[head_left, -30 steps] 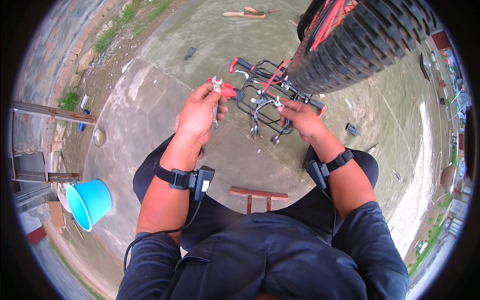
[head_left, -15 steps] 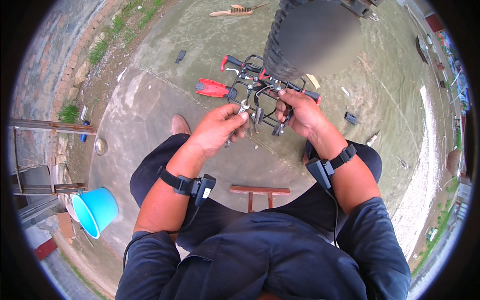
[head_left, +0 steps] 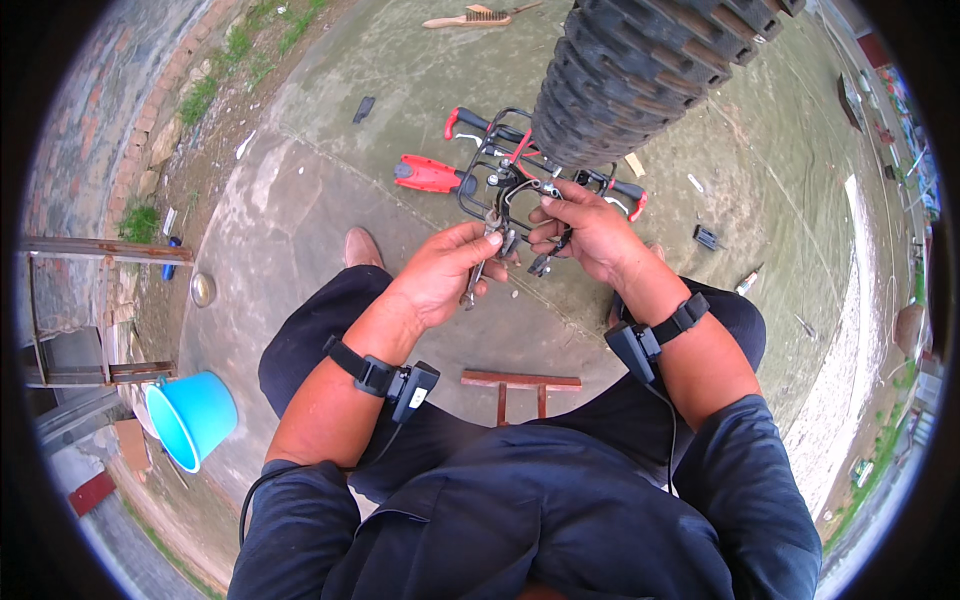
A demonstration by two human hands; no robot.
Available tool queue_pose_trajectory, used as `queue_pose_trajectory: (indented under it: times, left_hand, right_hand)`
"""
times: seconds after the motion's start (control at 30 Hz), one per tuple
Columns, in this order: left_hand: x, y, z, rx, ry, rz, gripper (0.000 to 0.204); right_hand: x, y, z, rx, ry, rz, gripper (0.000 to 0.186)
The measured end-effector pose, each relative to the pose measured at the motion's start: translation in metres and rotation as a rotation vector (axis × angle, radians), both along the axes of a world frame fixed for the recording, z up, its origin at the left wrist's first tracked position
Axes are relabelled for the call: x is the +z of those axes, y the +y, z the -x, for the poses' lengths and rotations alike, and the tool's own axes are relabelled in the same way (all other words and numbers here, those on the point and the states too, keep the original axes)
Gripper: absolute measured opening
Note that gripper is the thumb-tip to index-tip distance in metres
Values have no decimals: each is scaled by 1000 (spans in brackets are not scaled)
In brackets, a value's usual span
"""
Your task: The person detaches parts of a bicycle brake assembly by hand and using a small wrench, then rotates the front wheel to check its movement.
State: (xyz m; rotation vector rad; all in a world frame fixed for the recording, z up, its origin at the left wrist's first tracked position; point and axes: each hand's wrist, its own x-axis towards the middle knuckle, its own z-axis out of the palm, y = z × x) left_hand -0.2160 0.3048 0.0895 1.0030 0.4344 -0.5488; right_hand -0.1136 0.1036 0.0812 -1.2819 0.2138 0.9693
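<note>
My left hand [head_left: 440,270] pinches a metal spanner [head_left: 472,285], its upper end against a black bicycle brake caliper [head_left: 506,192]. My right hand [head_left: 590,235] grips the other arm of that caliper between thumb and fingers. Just beyond rises a knobbly black bicycle tyre [head_left: 640,85]. A black wire frame or rack [head_left: 470,190] lies under the caliper, with a red mudguard-like piece [head_left: 428,174] at its left. Handlebar ends with black-and-red grips [head_left: 466,119] stick out on both sides. Fingers hide the spanner's middle and parts of the caliper.
A wooden wire brush [head_left: 468,20] lies far ahead on the concrete. Small black parts lie at left [head_left: 363,109] and right [head_left: 706,237]. A blue bucket [head_left: 205,410] stands at the left. A reddish-brown wooden stool [head_left: 520,381] is between my legs.
The tyre has turned, showing its tread across the view. Both hands have come closer together at the caliper; my left hand has moved right with the spanner.
</note>
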Motion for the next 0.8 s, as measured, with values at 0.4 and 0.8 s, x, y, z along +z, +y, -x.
queue_pose_trajectory:
  times: [0.4,0.8]
  left_hand:
    - [-15,4,4,64,64,-73,23]
    - [-16,1,1,82,44,18,27]
  right_hand:
    - [-6,2,-3,86,33,18,53]
    - [-6,5,-1,76,48,25,43]
